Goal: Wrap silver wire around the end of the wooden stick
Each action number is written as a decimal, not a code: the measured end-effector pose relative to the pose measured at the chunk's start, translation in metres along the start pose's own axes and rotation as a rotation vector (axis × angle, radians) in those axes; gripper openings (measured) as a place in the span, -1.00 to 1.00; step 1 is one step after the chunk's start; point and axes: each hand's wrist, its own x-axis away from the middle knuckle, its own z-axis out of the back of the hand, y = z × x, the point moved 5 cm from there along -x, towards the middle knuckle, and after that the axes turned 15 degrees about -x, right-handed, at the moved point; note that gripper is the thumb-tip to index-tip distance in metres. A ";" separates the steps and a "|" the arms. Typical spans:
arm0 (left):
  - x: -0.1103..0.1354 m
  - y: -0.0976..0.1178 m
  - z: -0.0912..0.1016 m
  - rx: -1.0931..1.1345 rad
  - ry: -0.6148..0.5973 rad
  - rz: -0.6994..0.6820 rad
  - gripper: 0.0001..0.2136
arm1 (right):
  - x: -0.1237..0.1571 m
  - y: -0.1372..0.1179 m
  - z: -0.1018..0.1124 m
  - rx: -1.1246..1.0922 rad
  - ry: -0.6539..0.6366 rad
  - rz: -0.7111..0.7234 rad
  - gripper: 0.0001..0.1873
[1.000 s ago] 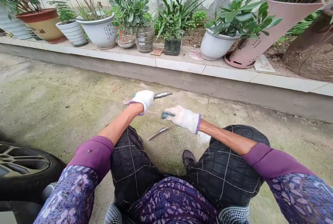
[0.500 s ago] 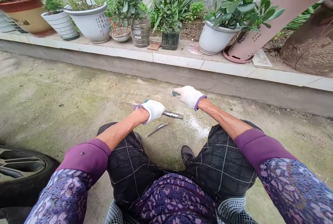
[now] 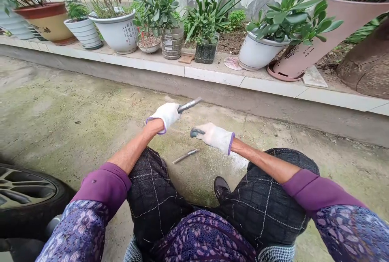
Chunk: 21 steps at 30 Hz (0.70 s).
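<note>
My left hand (image 3: pixel 167 114), in a white knitted glove with a purple cuff, is closed round a dark grey rod with whitish, silvery patches (image 3: pixel 191 104). The rod points up to the right, off the ground. My right hand (image 3: pixel 214 136), gloved alike, is closed to the right of it and lower. A dark rounded patch shows at its fingertips; whether this is glove coating or a held thing I cannot tell. Below the hands a thin stick with a silvery end (image 3: pixel 186 156) lies on the concrete. White powder (image 3: pixel 240 164) is scattered beside my right knee.
Potted plants, among them a white pot (image 3: pixel 120 35) and a tilted pink pot (image 3: pixel 299 53), stand along a tiled ledge (image 3: pixel 212 76) ahead. A car wheel (image 3: pixel 27 193) is close at the lower left. My shoe (image 3: pixel 221 189) rests on the mossy concrete.
My left hand has gone up and left, and its rod now slants upward. My right hand has come down and slightly left, nearer the powder. The stick still lies on the ground.
</note>
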 end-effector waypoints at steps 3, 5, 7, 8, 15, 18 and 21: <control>-0.007 -0.001 -0.001 -0.211 -0.004 0.065 -0.70 | 0.012 -0.019 0.000 -0.022 0.016 0.056 -0.72; -0.009 0.005 -0.006 -0.329 -0.027 0.055 -0.70 | 0.018 -0.025 0.004 0.005 0.026 0.061 -0.72; -0.010 0.015 -0.014 -0.411 -0.050 0.002 -0.71 | 0.023 -0.025 0.014 0.049 0.051 0.038 -0.71; -0.010 0.021 -0.019 -0.450 -0.060 -0.036 -0.72 | 0.024 -0.023 0.021 0.075 0.075 0.018 -0.71; 0.013 0.060 -0.042 -0.562 -0.103 -0.334 -0.70 | 0.020 0.025 0.089 0.262 0.329 -0.159 -0.71; 0.024 0.068 -0.032 -0.444 -0.082 -0.382 -0.73 | 0.010 0.045 0.098 0.238 0.340 -0.192 -0.69; 0.028 0.064 -0.014 -0.059 -0.019 -0.298 -0.79 | -0.001 0.052 0.085 0.120 0.298 -0.122 -0.71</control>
